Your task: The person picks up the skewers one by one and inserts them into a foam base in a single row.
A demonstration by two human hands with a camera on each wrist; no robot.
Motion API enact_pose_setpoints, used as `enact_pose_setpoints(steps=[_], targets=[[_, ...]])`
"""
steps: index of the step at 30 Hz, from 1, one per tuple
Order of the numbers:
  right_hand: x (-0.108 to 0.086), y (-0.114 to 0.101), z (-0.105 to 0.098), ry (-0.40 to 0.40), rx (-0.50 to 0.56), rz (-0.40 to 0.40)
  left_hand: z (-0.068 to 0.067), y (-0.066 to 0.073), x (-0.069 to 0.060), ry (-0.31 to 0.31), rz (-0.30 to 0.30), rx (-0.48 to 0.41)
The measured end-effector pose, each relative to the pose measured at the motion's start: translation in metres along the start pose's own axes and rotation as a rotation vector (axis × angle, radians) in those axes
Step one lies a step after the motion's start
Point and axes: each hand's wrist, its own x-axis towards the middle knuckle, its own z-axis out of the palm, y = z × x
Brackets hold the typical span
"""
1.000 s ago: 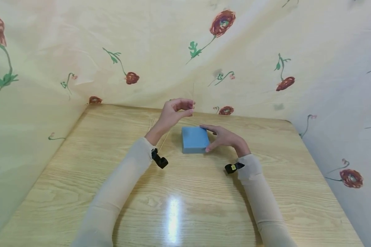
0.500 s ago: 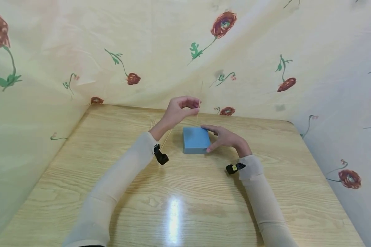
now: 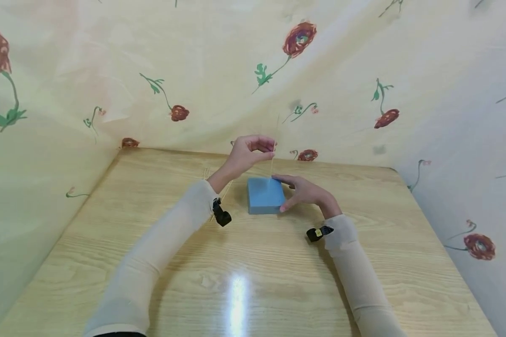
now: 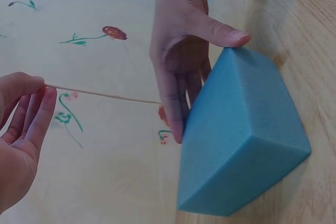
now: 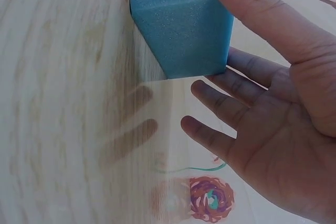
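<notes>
My left hand (image 3: 249, 152) pinches a thin wooden skewer (image 4: 100, 94) between thumb and fingertips. In the head view the skewer stands nearly upright, its lower end close to the far edge of a blue foam block (image 3: 264, 194); whether it touches cannot be made out. The block lies flat on the table. At its right side my right hand (image 3: 305, 191) grips it, thumb on the near corner and index finger at the far corner. The other right fingers spread out loosely, as the right wrist view shows around the foam block (image 5: 184, 35).
Several more thin skewers (image 3: 226, 189) lie on the wooden table (image 3: 270, 262) left of the block, partly hidden under the left wrist. A flowered cloth (image 3: 219, 70) hangs behind the table and along its sides.
My left hand has moved right with the skewer, bringing its lower end down to the block's far side. The right hand and the block have stayed in place.
</notes>
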Motion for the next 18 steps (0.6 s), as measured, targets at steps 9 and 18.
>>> enact_pose_setpoints(steps=[9, 18], targets=[[0.000, 0.002, 0.000, 0.008, -0.006, -0.016, 0.008, -0.010, -0.001, 0.022, 0.007, -0.011], [-0.002, 0.000, 0.002, 0.009, 0.001, 0.001, 0.013, -0.016, 0.001, 0.037, 0.021, 0.004]])
